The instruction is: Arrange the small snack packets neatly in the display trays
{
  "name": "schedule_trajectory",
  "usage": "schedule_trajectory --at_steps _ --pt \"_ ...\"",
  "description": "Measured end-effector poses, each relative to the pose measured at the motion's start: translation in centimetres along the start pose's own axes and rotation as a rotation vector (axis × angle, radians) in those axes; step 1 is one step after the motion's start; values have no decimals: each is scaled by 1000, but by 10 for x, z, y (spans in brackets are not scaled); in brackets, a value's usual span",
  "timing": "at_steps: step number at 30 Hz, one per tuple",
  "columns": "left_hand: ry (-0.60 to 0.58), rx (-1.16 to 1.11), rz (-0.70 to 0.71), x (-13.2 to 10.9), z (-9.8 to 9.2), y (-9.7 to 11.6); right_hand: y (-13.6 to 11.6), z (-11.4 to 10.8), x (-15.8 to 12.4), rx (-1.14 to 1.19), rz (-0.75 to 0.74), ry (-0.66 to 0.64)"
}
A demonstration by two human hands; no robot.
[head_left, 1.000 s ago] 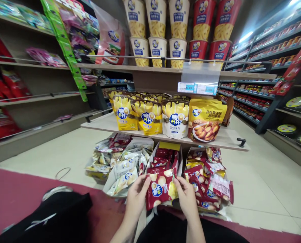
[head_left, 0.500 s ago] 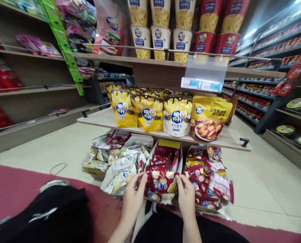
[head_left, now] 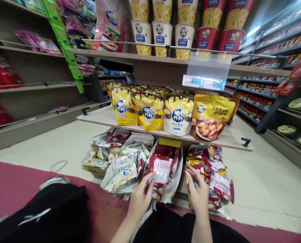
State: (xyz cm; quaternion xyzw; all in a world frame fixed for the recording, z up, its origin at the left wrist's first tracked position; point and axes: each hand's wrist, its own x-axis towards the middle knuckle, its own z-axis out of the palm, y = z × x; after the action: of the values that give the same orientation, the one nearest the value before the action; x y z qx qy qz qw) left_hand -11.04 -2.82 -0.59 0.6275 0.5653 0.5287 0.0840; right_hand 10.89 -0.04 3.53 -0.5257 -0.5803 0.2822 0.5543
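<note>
A red snack packet (head_left: 160, 169) lies in the middle carton (head_left: 177, 175) with its pale printed back facing up. My left hand (head_left: 141, 195) is at its lower left edge, thumb and forefinger apart; whether the fingertips touch the packet is unclear. At the left side of the right carton is my right hand (head_left: 199, 190), its fingers loosely curled and parted beside a red snack packet (head_left: 198, 166). I cannot tell whether they touch it. More red packets fill both cartons.
White snack packets (head_left: 126, 172) lie in a carton on the left. Above the cartons juts a low shelf (head_left: 102, 116) with yellow pouches (head_left: 150, 113) and a black bracket (head_left: 246, 141). Snack cups (head_left: 162, 37) stand higher up. A black-clothed leg (head_left: 41, 212) is at lower left.
The red packet that both hands held stretched between them now lies in the middle carton, back side up. My right hand has let go and shifted right; my left hand has moved slightly right.
</note>
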Motion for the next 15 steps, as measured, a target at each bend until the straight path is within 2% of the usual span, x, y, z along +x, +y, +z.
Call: schedule_trajectory --at_steps 2,4,8,11,15 --pt "-59 144 202 -8 12 -1 1 2 -1 51 33 47" --pt "-90 285 286 -18 25 -1 0 5 -1 72 44 65" --pt "-73 405 243 -34 47 4 2 14 -2 93 76 12" --pt "-53 384 176 -43 59 9 8 25 -5 101 195 -113" --pt "-36 318 46 -55 67 14 11 47 -13 -112 256 -290"
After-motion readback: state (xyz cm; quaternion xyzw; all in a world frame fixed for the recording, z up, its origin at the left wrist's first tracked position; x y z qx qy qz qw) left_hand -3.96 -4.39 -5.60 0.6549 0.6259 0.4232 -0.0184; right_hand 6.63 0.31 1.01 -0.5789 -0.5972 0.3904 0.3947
